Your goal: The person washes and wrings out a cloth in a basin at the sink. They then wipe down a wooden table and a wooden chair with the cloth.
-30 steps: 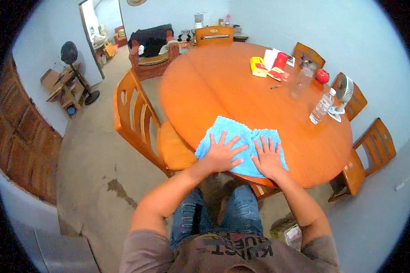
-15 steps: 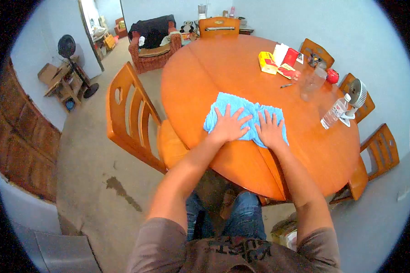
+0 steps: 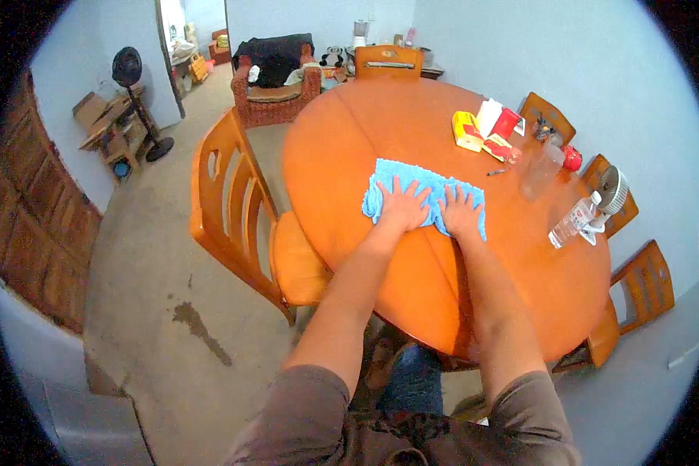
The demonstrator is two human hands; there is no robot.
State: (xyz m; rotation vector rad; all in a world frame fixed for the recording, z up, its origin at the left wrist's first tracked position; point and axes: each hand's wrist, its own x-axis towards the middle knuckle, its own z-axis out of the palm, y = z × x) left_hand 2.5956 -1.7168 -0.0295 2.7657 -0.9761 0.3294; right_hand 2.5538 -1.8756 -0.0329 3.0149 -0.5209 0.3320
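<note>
A light blue cloth (image 3: 419, 174) lies spread on the wooden table (image 3: 349, 256), bunched up at its left end. My left hand (image 3: 403, 206) presses flat on the cloth's middle with fingers spread. Beside it, my right hand (image 3: 461, 213) rests on the right part of the cloth, fingers also apart. Both palms cover the cloth's near edge. A dark pen (image 3: 495, 172) lies on the tabletop beyond the right hand.
Toward the right stand a water bottle (image 3: 575, 220), a small white fan (image 3: 611, 193) and a clear plastic container (image 3: 542, 171). Farther back are a yellow box (image 3: 467, 130) and red packets (image 3: 505, 124). A wooden chair (image 3: 233, 210) stands close on the left.
Both hands have pushed the cloth farther from me across the table, and my arms reach out straighter. The camera view has shifted slightly.
</note>
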